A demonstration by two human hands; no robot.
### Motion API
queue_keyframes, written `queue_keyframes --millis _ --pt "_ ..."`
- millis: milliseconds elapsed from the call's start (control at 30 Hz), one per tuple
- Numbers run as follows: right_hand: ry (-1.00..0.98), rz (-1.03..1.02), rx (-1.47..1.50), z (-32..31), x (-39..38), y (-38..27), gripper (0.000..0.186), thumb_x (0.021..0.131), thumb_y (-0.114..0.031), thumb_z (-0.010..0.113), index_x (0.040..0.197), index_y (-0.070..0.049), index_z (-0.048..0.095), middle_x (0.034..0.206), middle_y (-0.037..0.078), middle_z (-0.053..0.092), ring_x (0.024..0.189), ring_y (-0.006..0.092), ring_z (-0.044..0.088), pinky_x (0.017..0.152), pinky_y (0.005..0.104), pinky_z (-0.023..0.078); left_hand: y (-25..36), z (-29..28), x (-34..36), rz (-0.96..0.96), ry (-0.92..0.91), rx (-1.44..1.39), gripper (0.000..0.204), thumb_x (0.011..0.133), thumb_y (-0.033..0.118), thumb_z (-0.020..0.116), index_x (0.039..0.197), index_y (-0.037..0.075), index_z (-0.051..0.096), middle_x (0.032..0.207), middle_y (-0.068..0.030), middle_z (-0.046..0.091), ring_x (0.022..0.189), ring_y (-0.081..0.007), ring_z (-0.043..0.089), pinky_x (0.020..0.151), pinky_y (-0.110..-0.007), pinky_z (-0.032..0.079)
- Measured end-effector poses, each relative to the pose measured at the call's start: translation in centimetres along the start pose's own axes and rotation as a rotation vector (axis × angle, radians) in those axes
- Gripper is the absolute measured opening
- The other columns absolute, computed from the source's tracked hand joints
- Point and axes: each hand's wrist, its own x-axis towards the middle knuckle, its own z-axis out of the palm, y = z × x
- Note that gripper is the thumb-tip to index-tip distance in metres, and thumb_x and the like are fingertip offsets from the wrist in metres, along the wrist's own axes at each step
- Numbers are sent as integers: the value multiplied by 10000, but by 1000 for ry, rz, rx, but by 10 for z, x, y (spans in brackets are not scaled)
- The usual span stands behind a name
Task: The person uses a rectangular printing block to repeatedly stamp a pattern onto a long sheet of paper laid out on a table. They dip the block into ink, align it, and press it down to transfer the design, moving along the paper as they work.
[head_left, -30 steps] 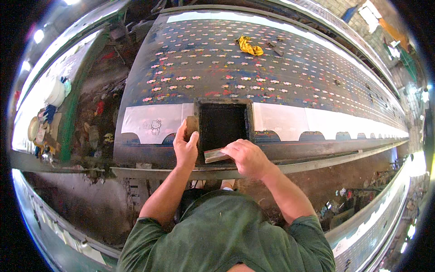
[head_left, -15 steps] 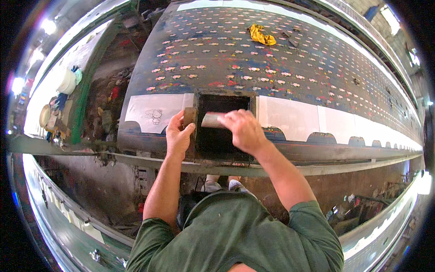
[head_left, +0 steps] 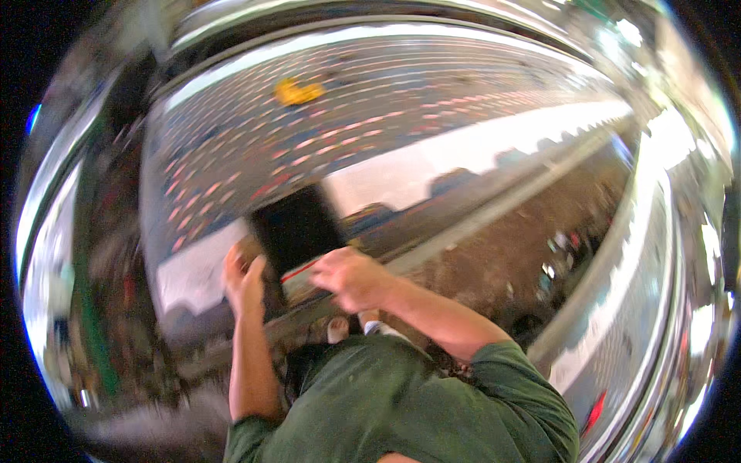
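Observation:
Motion blurs the view. A dark rectangular printing screen [head_left: 299, 224] lies tilted in the picture at the near edge of a long printing table. My left hand [head_left: 245, 279] is closed on the left side of its frame, thumb toward the dark window. My right hand [head_left: 353, 279] grips a squeegee [head_left: 299, 272], seen as a pale smeared strip with a red line, at the screen's near end. White cut pieces [head_left: 193, 272] lie on the table left of the screen, and a white row [head_left: 401, 174] runs away to the right.
A crumpled yellow cloth [head_left: 297, 92] rests on the far part of the table [head_left: 255, 127], which bears rows of small printed marks. A rail [head_left: 463, 239] runs along the near edge. Another long table [head_left: 610, 370] stands at the right, and a green beam [head_left: 91, 285] at the left.
The view has turned, so the table now slants up to the right. My right hand and the squeegee have moved from the screen's middle to its near end. My left hand keeps its hold.

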Motion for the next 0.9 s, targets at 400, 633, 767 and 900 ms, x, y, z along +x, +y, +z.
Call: queue_keyframes --millis 400,633,767,900 --pt "837 635 -335 -28 -226 -95 730 986 -228 833 1642 -73 553 1685 179 540 1559 404 508 1297 542 416 5 -22 30 1038 213 693 756 978 217 864 1641 33 550 1616 -233 620 1450 -447 607 1259 -536 453" --pt "1414 1115 -479 -79 -357 -142 902 1161 -448 606 1767 87 206 1782 316 371 1652 437 395 1357 528 317 117 74 -36 1297 139 362 824 1032 578 813 1539 -42 620 1540 -283 650 1434 -476 612 1190 -651 468" --pt "1408 621 -907 -170 -349 -207 916 1168 -501 547 1776 84 192 1798 315 361 1642 440 417 1353 517 320 170 112 -90 1257 45 341 771 1021 536 841 1505 -30 641 1526 -253 663 1443 -483 597 1210 -679 432" --pt "1365 698 -865 -137 -376 -199 898 1159 -458 565 1776 77 192 1805 301 356 1638 474 402 1344 533 327 164 162 -125 1417 -104 218 703 1012 446 877 1478 -30 656 1489 -239 686 1384 -483 624 1167 -706 465"
